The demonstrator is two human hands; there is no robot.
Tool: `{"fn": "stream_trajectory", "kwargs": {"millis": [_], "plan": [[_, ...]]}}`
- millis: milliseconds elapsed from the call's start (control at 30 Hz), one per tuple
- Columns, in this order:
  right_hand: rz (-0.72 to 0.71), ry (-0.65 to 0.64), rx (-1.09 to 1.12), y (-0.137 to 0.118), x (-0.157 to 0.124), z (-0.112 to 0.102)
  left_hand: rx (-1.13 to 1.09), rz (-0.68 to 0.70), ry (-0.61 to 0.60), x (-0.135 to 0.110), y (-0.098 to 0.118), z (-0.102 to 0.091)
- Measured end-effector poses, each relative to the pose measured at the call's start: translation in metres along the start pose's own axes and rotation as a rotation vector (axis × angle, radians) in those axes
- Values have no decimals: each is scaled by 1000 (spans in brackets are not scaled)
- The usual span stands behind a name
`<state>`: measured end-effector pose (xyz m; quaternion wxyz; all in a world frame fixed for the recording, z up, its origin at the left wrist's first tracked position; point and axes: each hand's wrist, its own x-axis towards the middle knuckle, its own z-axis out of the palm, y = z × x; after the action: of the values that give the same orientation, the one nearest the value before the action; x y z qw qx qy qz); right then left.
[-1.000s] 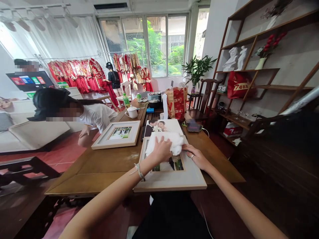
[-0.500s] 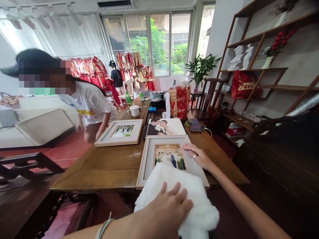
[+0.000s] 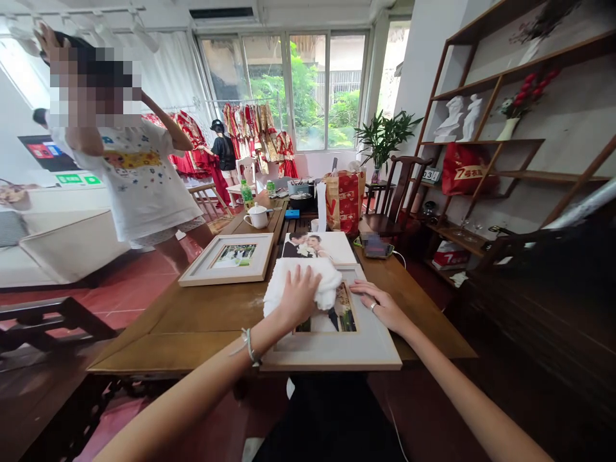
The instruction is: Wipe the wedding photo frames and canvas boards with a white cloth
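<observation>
My left hand (image 3: 299,296) presses a folded white towel (image 3: 279,286) onto the upper left part of a framed wedding photo (image 3: 385,350), fingers over the cloth. The towel covers much of the picture and reaches past the frame's left side. My right hand (image 3: 385,307) rests on the frame's right border, fingers stretched out, a ring on one of them. Directly behind lies an unframed print of a couple (image 3: 344,247), its near edge partly covered by the towel. Another framed photo (image 3: 264,269) lies flat to the left.
On the wooden table (image 3: 158,343) stand a white lidded cup (image 3: 258,217), a green bottle (image 3: 246,194) and a red-brown paper bag (image 3: 342,202). A phone on a cable (image 3: 378,246) lies at right. A person (image 3: 139,186) stands left; another (image 3: 222,151) is by hanging red garments.
My left hand and the towel have moved forward, from the frame's near edge to its upper left. My right hand stays on the border. The person at left has straightened up, arms raised.
</observation>
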<state>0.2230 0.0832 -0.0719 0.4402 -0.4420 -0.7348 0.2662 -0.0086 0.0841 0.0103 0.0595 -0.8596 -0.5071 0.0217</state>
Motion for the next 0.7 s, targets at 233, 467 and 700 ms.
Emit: {"fn": "stream_trajectory", "kwargs": {"millis": [233, 467, 700], "plan": [[7, 3, -9, 1, 0, 0, -24, 125, -106, -7, 14, -11], [-24, 9, -3, -1, 0, 1, -4, 191, -309, -110, 34, -30], [-8, 7, 6, 0, -1, 1, 61, -1, -97, -55, -6, -10]]}}
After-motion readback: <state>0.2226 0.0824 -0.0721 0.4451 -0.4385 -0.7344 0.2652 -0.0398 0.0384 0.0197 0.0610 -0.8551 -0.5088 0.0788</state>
